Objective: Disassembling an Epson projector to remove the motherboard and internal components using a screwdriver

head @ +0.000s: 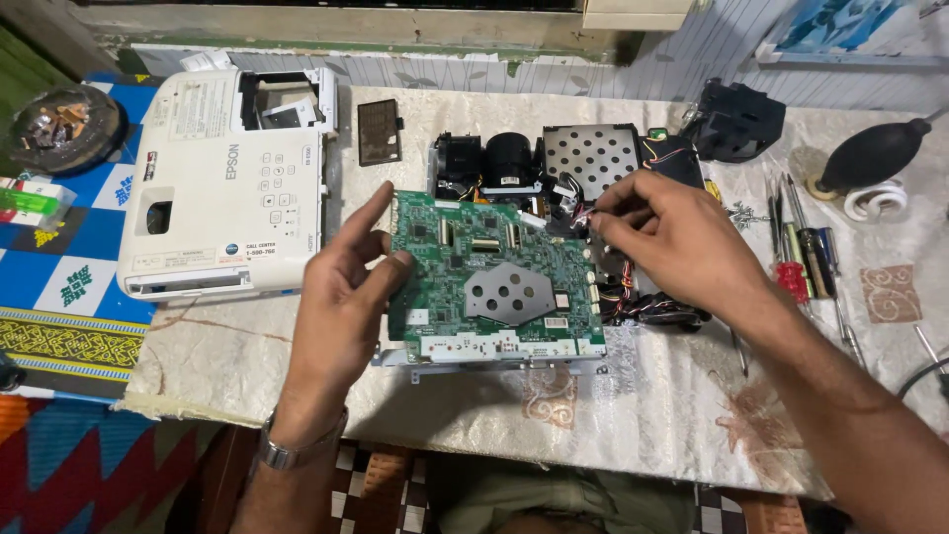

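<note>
A green circuit board [491, 280] with a round perforated metal plate lies on the opened base of a projector in the middle of the table. My left hand [346, 292] grips the board's left edge, thumb on top. My right hand [662, 237] pinches a small bundle of coloured wires [583, 215] at the board's upper right corner. Behind the board sit the black lens block [509, 158] and a perforated metal shield [591, 153].
The white projector top cover [222, 183] lies at the left. A small dark panel [379, 131] rests behind the board. Several screwdrivers [806, 252], a black air blower [870, 153] and a black plastic part [736, 119] sit at the right. A round tin [64, 124] is far left.
</note>
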